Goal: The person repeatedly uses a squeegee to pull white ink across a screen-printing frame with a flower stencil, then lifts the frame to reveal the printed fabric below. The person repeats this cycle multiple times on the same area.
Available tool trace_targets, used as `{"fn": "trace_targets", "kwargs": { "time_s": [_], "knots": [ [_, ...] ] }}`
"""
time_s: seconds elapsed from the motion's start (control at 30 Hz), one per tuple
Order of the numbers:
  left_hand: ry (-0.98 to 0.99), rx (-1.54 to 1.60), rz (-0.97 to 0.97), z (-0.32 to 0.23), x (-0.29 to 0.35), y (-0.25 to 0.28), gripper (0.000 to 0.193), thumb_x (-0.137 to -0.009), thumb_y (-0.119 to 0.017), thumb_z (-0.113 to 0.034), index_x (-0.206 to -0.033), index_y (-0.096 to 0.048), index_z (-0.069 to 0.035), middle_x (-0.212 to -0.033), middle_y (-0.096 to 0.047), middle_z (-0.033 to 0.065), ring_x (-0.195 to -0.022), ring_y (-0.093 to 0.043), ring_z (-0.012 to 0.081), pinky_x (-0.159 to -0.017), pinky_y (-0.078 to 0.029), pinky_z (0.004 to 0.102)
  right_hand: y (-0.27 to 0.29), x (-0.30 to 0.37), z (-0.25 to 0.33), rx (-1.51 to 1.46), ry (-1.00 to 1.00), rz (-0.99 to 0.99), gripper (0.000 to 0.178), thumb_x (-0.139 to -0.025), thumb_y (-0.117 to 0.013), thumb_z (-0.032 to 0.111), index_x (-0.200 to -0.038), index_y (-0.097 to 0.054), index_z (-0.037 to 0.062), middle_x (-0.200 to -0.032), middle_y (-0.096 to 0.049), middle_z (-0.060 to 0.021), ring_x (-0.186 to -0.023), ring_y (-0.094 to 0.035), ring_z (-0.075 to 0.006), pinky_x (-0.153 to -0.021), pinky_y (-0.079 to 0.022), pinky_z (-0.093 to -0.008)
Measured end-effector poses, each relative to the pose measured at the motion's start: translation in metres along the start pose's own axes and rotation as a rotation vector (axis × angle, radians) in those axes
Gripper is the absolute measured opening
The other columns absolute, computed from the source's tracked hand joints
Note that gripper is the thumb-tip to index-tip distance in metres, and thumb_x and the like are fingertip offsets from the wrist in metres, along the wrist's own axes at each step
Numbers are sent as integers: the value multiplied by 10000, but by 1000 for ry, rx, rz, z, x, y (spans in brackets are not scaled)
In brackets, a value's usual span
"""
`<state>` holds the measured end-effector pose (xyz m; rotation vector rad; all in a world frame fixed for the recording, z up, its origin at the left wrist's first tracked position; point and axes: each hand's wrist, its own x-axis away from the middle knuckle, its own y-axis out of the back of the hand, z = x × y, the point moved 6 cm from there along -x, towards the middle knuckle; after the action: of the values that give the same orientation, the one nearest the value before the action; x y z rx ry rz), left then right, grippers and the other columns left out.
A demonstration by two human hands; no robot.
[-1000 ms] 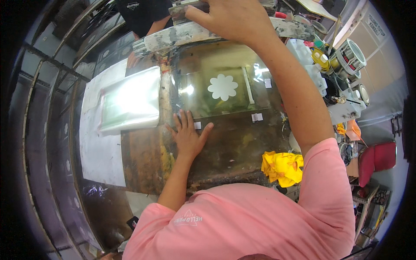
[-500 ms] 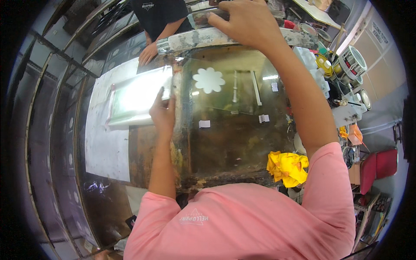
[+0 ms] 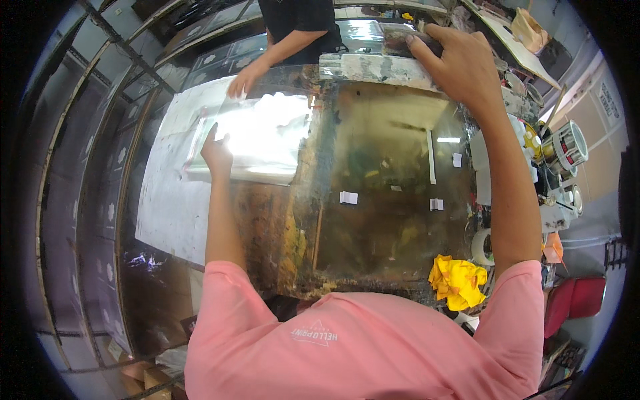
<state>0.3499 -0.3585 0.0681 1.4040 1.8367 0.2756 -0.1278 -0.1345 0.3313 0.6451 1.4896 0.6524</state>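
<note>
My left hand (image 3: pixel 217 155) is at the left side of a stack of clear plastic sheets (image 3: pixel 263 160), thumb and index finger at a sheet's edge. Strong glare washes out most of the stack, which lies on white paper (image 3: pixel 163 200). At the far side, my right hand (image 3: pixel 467 63) grips a brown, paint-stained bar (image 3: pixel 402 41) between thumb and fingers. Just nearer is a whitish, worn wooden beam (image 3: pixel 373 70). A shiny glass-like work surface (image 3: pixel 380 233) lies below it, carrying a narrow white strip (image 3: pixel 431 157) and small white tabs (image 3: pixel 349 198).
Across the table, a co-worker's hand (image 3: pixel 245 79) reaches over the stack's far edge. A crumpled yellow cloth (image 3: pixel 458 282) lies at the near right corner. Paint cans (image 3: pixel 567 148) and white containers (image 3: pixel 481 167) crowd the right side. Metal racks (image 3: pixel 80 200) stand left.
The clear sheet with the white flower shape has left the glass surface for the stack. My left hand has moved left with it. The co-worker's hand has come over the stack.
</note>
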Motion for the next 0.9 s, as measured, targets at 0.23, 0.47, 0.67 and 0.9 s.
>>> {"fn": "trace_targets", "kwargs": {
  "time_s": [0.23,0.47,0.67,0.9],
  "knots": [
    [-166,-396,-3,-33,81,1,645,-994,-729,-318,-1521,-564,15,-1554,-522,327,-1448,-504,423,-1183,-412,518,1,1,-1,19,-33,79,549,-1004,-609,517,-1153,-778,17,-986,-760,-247,-919,-703,-418,-925,-462,-460],
    [-363,-497,325,-62,142,-49,626,-1095,-486,-482,-1549,-543,-54,-1589,-544,179,-1547,-381,429,-1293,-84,677,2,-7,-2,15,-40,27,553,-996,-611,526,-1159,-785,27,-1018,-760,-259,-942,-707,-426,-951,-468,-480],
    [-290,-487,356,-65,138,-52,541,-1091,-487,-424,-1486,-618,-78,-1543,-588,155,-1515,-432,425,-1269,-72,729,6,1,2,-47,-21,7,486,-986,-648,482,-990,-749,6,-903,-745,-221,-894,-699,-414,-927,-461,-478],
    [-166,-447,420,-67,113,-45,479,-1113,-455,-386,-1380,-712,-82,-1442,-683,140,-1401,-577,374,-1271,-124,710,3,14,7,-72,9,-60,509,-972,-603,500,-950,-776,21,-838,-751,-188,-848,-730,-365,-900,-455,-512]
  ]
}}
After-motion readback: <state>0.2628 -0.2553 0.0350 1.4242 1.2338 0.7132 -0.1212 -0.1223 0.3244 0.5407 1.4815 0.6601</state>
